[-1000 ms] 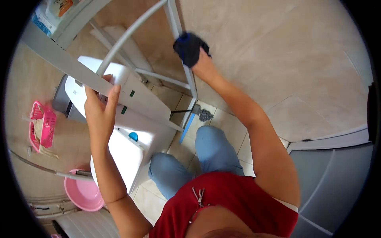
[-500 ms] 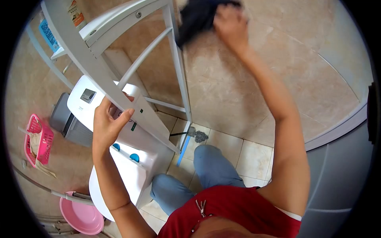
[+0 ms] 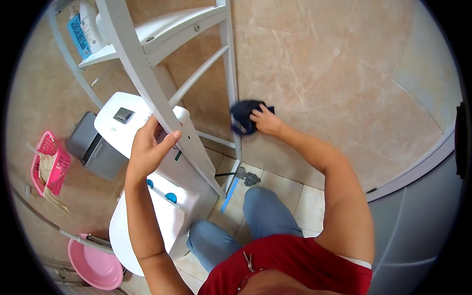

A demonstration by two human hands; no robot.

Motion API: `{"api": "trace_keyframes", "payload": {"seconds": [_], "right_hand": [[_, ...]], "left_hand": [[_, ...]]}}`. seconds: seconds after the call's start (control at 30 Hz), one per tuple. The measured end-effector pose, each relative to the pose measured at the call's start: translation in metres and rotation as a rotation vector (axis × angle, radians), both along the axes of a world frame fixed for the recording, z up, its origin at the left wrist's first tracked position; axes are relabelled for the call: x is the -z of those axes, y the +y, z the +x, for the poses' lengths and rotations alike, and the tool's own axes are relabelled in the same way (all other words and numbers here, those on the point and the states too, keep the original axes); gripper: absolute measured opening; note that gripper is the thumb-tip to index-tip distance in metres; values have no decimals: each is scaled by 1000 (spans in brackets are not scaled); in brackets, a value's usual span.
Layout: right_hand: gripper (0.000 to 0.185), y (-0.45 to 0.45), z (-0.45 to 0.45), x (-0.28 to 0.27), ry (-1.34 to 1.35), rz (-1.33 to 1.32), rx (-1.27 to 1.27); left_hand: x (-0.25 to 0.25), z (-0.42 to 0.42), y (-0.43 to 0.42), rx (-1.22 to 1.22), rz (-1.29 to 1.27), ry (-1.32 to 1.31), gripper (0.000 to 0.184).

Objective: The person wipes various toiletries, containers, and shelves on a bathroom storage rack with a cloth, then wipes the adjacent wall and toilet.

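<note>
My left hand [image 3: 151, 150] is wrapped round the near upright of a white shelf frame [image 3: 135, 66], thumb on the front and fingers partly hidden behind it. My right hand [image 3: 266, 120] grips a dark navy cloth [image 3: 244, 116], bunched under the fingers. That cloth is against the tiled wall [image 3: 314, 83], right beside the frame's far upright, and slightly blurred. Below the frame stands a white toilet [image 3: 147, 206] with its lid down.
Bottles [image 3: 88, 29] stand on the upper shelf. Left of the toilet are a grey bin [image 3: 105, 160], a pink basket [image 3: 58, 167] and a pink basin [image 3: 96, 268]. A brush with grey bristles [image 3: 251, 179] rests on the floor by the frame's foot. A grey curved door [image 3: 418, 211] is at right.
My right hand has brought the cloth down the wall, from the top to beside the frame's far upright. My left hand keeps its hold; the whole view has shifted slightly.
</note>
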State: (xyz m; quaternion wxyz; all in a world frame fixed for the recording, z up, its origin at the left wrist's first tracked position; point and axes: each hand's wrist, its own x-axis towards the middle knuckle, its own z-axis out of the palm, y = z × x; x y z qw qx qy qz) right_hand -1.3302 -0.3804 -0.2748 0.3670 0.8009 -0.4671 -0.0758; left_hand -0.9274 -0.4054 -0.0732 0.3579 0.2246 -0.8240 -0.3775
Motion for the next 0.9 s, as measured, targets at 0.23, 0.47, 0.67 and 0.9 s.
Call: {"api": "trace_keyframes", "payload": {"seconds": [0.23, 0.47, 0.67, 0.9], "right_hand": [[31, 7, 33, -99, -631, -363, -91], [31, -55, 70, -212, -950, -582, -344], [20, -27, 157, -197, -1140, -529, -455], [16, 30, 200, -220, -1695, -308, -703]], "left_hand": [[-1, -4, 2, -55, -31, -9, 49], [0, -3, 2, -20, 26, 3, 48], [0, 5, -7, 76, 112, 51, 63], [-3, 0, 5, 13, 308, 135, 89]]}}
